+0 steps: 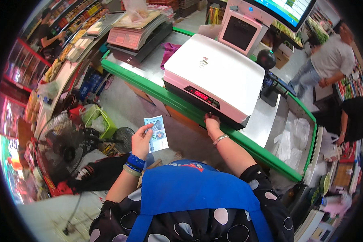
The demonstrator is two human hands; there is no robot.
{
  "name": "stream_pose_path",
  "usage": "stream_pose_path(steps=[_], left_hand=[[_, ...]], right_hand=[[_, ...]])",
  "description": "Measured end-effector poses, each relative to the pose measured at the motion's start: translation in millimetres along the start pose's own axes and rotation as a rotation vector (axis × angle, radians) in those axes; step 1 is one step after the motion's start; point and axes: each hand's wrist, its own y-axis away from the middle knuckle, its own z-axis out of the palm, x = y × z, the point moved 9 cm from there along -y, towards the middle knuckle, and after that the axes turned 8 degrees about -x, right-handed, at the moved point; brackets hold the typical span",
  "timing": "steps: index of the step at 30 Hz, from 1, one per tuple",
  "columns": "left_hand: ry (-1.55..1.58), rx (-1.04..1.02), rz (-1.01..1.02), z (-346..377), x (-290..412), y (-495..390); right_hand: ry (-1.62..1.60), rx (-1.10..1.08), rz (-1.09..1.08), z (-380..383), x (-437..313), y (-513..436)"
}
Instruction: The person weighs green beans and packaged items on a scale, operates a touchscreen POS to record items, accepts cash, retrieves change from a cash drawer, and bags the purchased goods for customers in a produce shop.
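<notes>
My left hand (141,139) pinches a bluish banknote (159,139) between thumb and fingers, held out over the floor in front of my blue apron (196,189). My right hand (212,122) is at the green edge (181,103) of the counter, just under the front of a white weighing scale (214,68). Its fingers curl in there and are partly hidden, so I cannot tell whether they grip anything. Red digits glow on the scale's front display (200,95), and its white platform bears a small sticker (203,62).
Behind the scale stands a terminal with a lit screen (286,10); a round black scanner (266,59) is beside it. Plastic bags (296,136) lie in the counter's right end. Further left are another scale (130,36), a floor fan (65,148) and a green basket (107,124). People (329,57) stand beyond the counter.
</notes>
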Motion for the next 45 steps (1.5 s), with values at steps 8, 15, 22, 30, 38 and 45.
stream_pose_path(steps=[8,15,22,30,38,45], left_hand=[[-0.025,-0.174,0.009,-7,6,-41],[-0.034,-0.265,0.045,-7,-6,-61],[-0.364,-0.244,0.234,-3,-14,-70],[-0.078,-0.224,0.134,-16,-17,-66],[0.009,-0.186,0.083,-20,-16,-65],[0.106,-0.144,0.088,-34,-11,-67]], right_hand=[[0.268,0.052,-0.046,-5,-22,78],[0.385,-0.385,-0.246,16,-28,184],[0.416,-0.518,-0.324,4,-46,225],[0.619,0.190,-0.924,-7,-114,221],[1.137,-0.127,-0.570,52,-121,170],[1.158,-0.139,-0.563,53,-123,167]])
